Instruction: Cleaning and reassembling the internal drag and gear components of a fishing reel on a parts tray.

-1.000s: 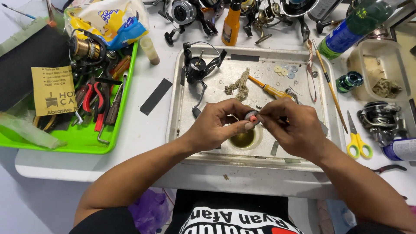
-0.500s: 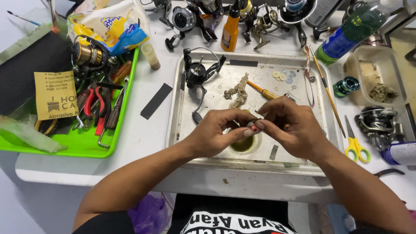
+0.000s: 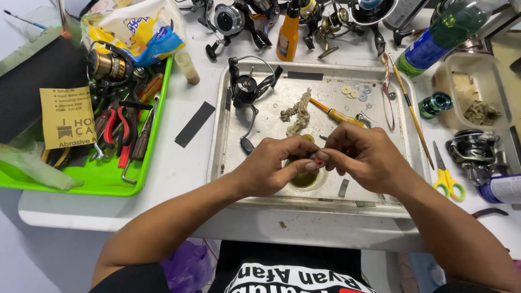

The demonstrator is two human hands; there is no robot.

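My left hand (image 3: 277,165) and my right hand (image 3: 362,153) meet over the front of a metal tray (image 3: 217,141). Both pinch one small part (image 3: 316,158) between the fingertips; most of it is hidden, only a reddish bit shows. Just below the hands stands a small round cup with dark yellowish liquid (image 3: 304,180). On the tray behind the hands lie a black fishing reel body (image 3: 247,89), a crumpled dirty rag (image 3: 296,113), a yellow-handled screwdriver (image 3: 337,114) and several small washers (image 3: 355,92).
A green tray (image 3: 103,184) with pliers, tools and a sandpaper sheet stands at the left. Reels, an orange bottle (image 3: 287,30) and a green bottle (image 3: 434,35) crowd the back. Yellow scissors (image 3: 445,173), a reel (image 3: 475,154) and a plastic tub (image 3: 472,92) sit right.
Both hands stay together over the tray and only shift slightly; the fingers work the small part. The view has tilted a little.
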